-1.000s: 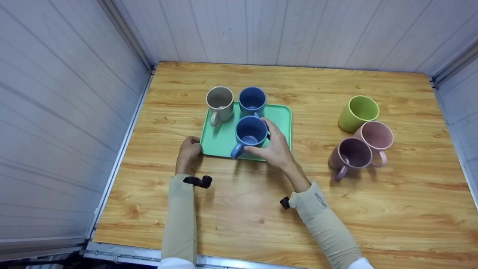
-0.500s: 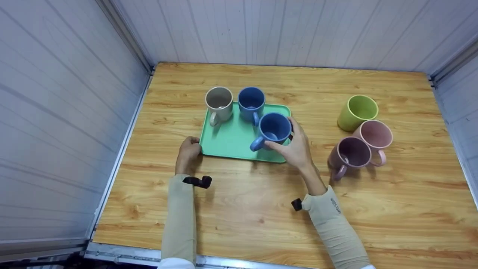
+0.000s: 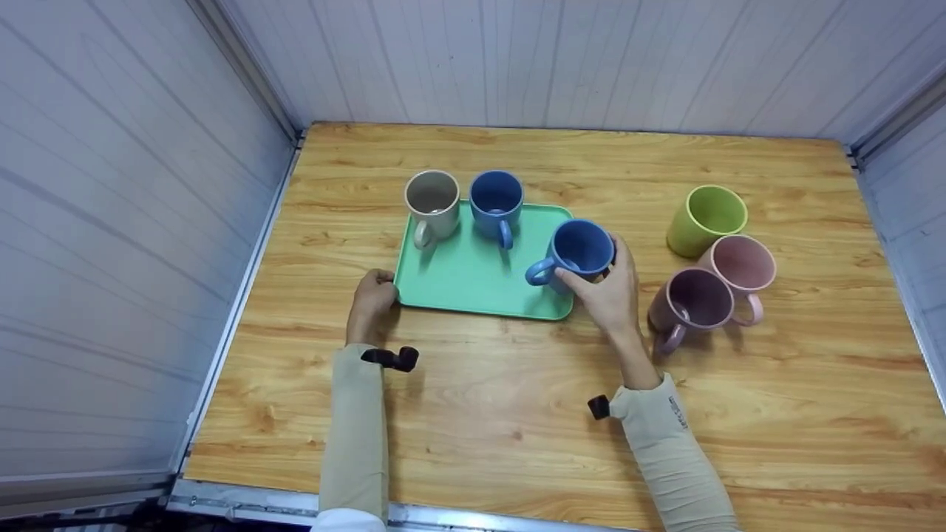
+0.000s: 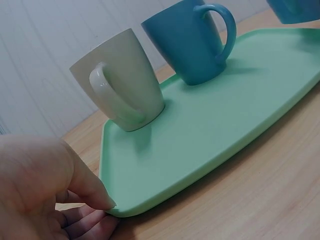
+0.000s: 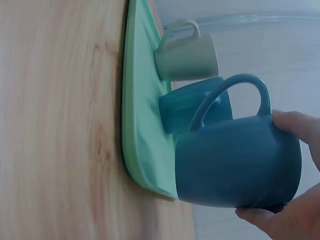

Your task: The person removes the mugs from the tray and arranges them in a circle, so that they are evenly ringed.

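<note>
My right hand (image 3: 613, 297) grips a blue mug (image 5: 237, 162) around its upper body, thumb near the handle. The mug is held over the right end of a green tray (image 3: 473, 284), its handle pointing left. In the right wrist view its base shows raised off the tray. My left hand (image 3: 373, 301) pinches the tray's front left corner, with the thumb (image 4: 95, 187) at the rim and curled fingers below. On the tray's back left stands a beige mug (image 4: 122, 82). Beside it stands a second blue mug (image 3: 497, 207), its handle toward the front.
To the right, a yellow-green mug (image 3: 706, 222), a pink mug (image 3: 741, 270) and a purple mug (image 3: 692, 307) stand clustered on the wooden table (image 3: 510, 414). White panel walls (image 3: 517, 66) rise at the back and both sides.
My right hand has carried the blue mug rightward, from the tray's front middle to above its right end. My left hand has stayed at the tray's corner.
</note>
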Motion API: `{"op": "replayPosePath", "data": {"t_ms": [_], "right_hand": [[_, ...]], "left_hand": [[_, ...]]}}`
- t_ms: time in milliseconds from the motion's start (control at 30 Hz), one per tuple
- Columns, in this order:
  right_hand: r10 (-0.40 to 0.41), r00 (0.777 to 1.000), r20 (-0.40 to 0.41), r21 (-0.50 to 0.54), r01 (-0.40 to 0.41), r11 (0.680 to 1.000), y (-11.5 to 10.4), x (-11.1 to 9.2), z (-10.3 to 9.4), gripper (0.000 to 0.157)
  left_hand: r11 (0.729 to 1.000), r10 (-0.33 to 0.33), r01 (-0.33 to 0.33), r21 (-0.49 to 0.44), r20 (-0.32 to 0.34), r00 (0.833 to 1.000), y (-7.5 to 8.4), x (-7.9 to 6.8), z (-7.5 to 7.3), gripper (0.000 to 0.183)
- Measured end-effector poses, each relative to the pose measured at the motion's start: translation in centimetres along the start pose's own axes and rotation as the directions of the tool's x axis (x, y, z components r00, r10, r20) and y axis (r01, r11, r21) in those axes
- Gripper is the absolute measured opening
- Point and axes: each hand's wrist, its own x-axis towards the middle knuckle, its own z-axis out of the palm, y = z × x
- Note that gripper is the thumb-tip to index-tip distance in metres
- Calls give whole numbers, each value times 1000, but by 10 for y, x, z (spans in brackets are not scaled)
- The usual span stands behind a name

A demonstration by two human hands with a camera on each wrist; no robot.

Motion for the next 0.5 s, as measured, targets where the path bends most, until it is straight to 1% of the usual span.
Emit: {"op": "replayPosePath", "data": {"t_ms": [133, 333, 500], "right_hand": [[41, 998, -45, -34, -43, 999, 6, 2, -4, 93], [90, 993, -74, -71, -96, 993, 13, 4, -10, 97], [96, 990, -105, -103, -107, 989, 16, 6, -13, 96]], "left_hand": [[1000, -5, 5, 6, -6, 1000, 1, 0, 0, 43], [1000, -10, 10, -4, -9, 1000, 1, 0, 0, 43], [999, 9, -9, 33, -1, 1000, 2, 0, -1, 44]]}}
